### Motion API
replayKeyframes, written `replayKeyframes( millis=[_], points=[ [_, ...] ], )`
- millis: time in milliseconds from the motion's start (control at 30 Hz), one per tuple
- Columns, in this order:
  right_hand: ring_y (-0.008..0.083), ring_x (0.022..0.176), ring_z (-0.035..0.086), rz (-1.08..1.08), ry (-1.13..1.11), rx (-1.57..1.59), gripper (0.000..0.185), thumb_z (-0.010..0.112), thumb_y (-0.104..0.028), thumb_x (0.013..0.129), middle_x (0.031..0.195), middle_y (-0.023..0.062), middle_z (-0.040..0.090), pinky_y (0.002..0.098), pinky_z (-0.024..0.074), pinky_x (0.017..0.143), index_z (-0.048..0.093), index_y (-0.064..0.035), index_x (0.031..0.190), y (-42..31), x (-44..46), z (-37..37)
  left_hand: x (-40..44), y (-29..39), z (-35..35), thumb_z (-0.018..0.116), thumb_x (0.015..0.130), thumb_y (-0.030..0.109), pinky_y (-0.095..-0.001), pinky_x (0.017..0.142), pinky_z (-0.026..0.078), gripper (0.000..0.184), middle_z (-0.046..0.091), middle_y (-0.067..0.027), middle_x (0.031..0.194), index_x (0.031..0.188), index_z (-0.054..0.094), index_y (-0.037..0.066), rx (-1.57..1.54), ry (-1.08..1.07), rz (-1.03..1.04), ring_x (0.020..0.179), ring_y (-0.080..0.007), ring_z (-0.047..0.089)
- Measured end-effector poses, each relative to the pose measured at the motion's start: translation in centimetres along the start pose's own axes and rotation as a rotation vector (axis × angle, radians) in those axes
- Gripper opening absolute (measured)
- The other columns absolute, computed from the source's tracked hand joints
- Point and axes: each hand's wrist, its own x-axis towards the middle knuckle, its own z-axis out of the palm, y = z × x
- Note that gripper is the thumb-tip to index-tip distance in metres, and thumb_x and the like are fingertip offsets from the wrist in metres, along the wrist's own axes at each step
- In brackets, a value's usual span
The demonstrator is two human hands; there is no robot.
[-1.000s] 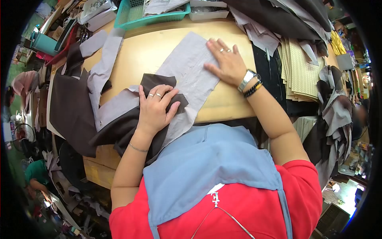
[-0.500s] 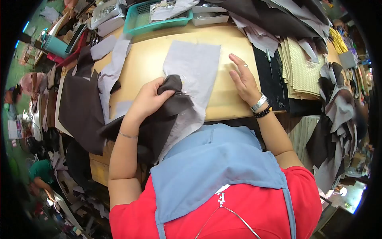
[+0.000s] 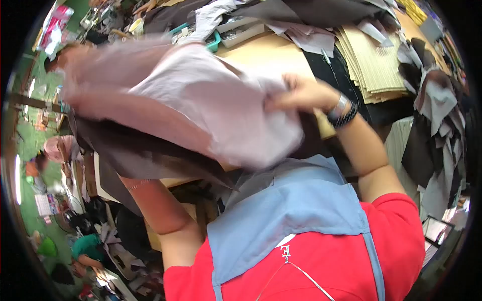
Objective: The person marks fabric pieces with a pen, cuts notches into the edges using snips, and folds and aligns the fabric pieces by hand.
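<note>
A large spread of fabric (image 3: 201, 100), pale grey-lilac on one side with dark brown cloth attached or layered, is lifted above the table and blurred by motion. My right hand (image 3: 304, 93) is closed on the pale fabric at its right edge, the fingers smeared. The dark brown cloth (image 3: 150, 148) hangs along the lower left of the spread. My left forearm reaches up from the lower left and passes beneath the fabric, which hides my left hand and its fingers.
On the wooden table (image 3: 283, 55) stand a white box (image 3: 243, 32) and a teal basket (image 3: 213, 42), partly covered. To the right lie a stack of cream textured sheets (image 3: 369, 65) and a pen-like tool (image 3: 326, 56). A person in green (image 3: 86, 247) is at lower left.
The fabric has risen off the table and spread out to the left. My right hand, open and apart from it before, has closed on it. My left hand has gone behind the cloth.
</note>
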Motion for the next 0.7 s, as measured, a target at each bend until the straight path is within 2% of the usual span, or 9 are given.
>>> replayKeyframes(
  millis=[67, 167, 233, 300, 333, 400, 467, 633, 700],
  points=[
    [0.0062, 0.097, 0.061, -0.451, 0.269, 0.320, 0.043, 0.070, -0.017, 0.091, 0.114, 0.0024, 0.066, 0.0231, 0.0512, 0.083, 0.057, -0.0063, 0.130, -0.4, 2.0, -2.9, -0.6, 0.0, -3.1, 0.051, 0.100, 0.024, -0.0373, 0.105, 0.041, 0.052, 0.051, -0.0177, 0.134, 0.143, 0.038, -0.002, -0.042, -0.073, -0.049, 0.123, -0.0250, 0.051],
    [0.0116, 0.102, 0.060, -0.700, 0.901, -0.239, 0.044, 0.068, -0.019, 0.093, 0.115, 0.0051, 0.064, 0.0286, 0.0495, 0.091, 0.054, -0.0036, 0.131, 1.5, 3.6, -6.1, -3.7, -1.5, -7.3, 0.049, 0.100, 0.027, -0.0403, 0.110, 0.039, 0.057, 0.047, -0.0214, 0.139, 0.146, 0.034, -0.003, 0.015, -0.294, -0.050, 0.128, -0.0287, 0.048],
    [0.0109, 0.117, 0.052, -0.578, 0.781, -0.176, 0.044, 0.066, -0.017, 0.095, 0.122, 0.0018, 0.060, 0.0272, 0.0437, 0.097, 0.051, -0.0064, 0.135, 1.9, 2.3, -5.5, -5.8, -3.9, -8.7, 0.052, 0.100, 0.024, -0.0432, 0.115, 0.029, 0.066, 0.041, -0.0234, 0.145, 0.150, 0.021, -0.004, 0.522, -0.145, 0.357, 0.135, -0.0310, 0.041],
    [0.0107, 0.110, 0.057, -0.518, 0.680, -0.086, 0.039, 0.061, -0.019, 0.098, 0.123, 0.0033, 0.061, 0.0277, 0.0459, 0.094, 0.053, -0.0013, 0.132, 5.1, 3.1, -4.8, -8.0, -6.8, -7.8, 0.055, 0.098, 0.018, -0.0467, 0.121, 0.010, 0.074, 0.039, -0.0212, 0.149, 0.153, 0.010, -0.003, 1.240, 0.146, 0.875, 0.142, -0.0325, 0.030],
    [0.0112, 0.108, 0.058, -0.459, 0.635, -0.135, 0.036, 0.061, -0.018, 0.098, 0.119, 0.0040, 0.063, 0.0282, 0.0468, 0.093, 0.056, -0.0009, 0.129, 5.5, 2.7, -3.9, -9.7, -6.8, -6.2, 0.063, 0.093, 0.013, -0.0471, 0.120, 0.007, 0.085, 0.030, -0.0231, 0.154, 0.152, 0.004, -0.005, 1.252, -0.084, 0.820, 0.146, -0.0325, 0.021],
    [0.0123, 0.103, 0.061, -0.378, 0.564, -0.215, 0.030, 0.062, -0.018, 0.097, 0.111, 0.0058, 0.067, 0.0287, 0.0481, 0.091, 0.061, -0.0001, 0.122, 5.9, 1.7, -1.8, -11.3, -8.3, -5.4, 0.063, 0.093, 0.015, -0.0472, 0.119, 0.002, 0.053, 0.033, -0.0264, 0.153, 0.141, 0.046, 0.000, 1.386, -0.482, 0.815, 0.146, -0.0364, 0.023],
    [0.0144, 0.099, 0.063, -0.376, 0.550, -0.306, 0.024, 0.064, -0.016, 0.095, 0.106, 0.0096, 0.069, 0.0288, 0.0501, 0.087, 0.066, 0.0006, 0.112, 6.7, 1.4, -0.2, -12.4, -9.5, -3.4, 0.071, 0.087, 0.029, -0.0597, 0.116, -0.001, 0.033, 0.048, -0.0094, 0.147, 0.118, 0.069, 0.017, 1.513, -0.771, 0.689, 0.146, -0.0334, 0.028],
    [0.0176, 0.077, 0.066, -0.415, 0.467, -0.416, 0.022, 0.071, -0.013, 0.088, 0.090, 0.0138, 0.068, 0.0297, 0.0533, 0.072, 0.067, 0.0022, 0.103, 7.2, 1.4, 2.3, -12.8, -12.7, -0.1, 0.075, 0.081, 0.038, -0.0696, 0.107, 0.023, 0.042, 0.052, -0.0084, 0.143, 0.114, 0.067, 0.014, 1.763, -1.147, 0.347, 0.137, -0.0302, 0.043],
    [0.0202, 0.074, 0.066, -0.438, 0.461, -0.509, 0.022, 0.073, -0.013, 0.086, 0.086, 0.0140, 0.068, 0.0305, 0.0529, 0.069, 0.067, 0.0019, 0.101, 7.1, 1.6, 2.5, -11.8, -13.8, -0.9, 0.072, 0.085, 0.031, -0.0600, 0.103, 0.035, 0.031, 0.061, -0.0107, 0.130, 0.108, 0.066, 0.011, 1.669, -1.093, 0.302, 0.120, -0.0319, 0.058]
  ],
)
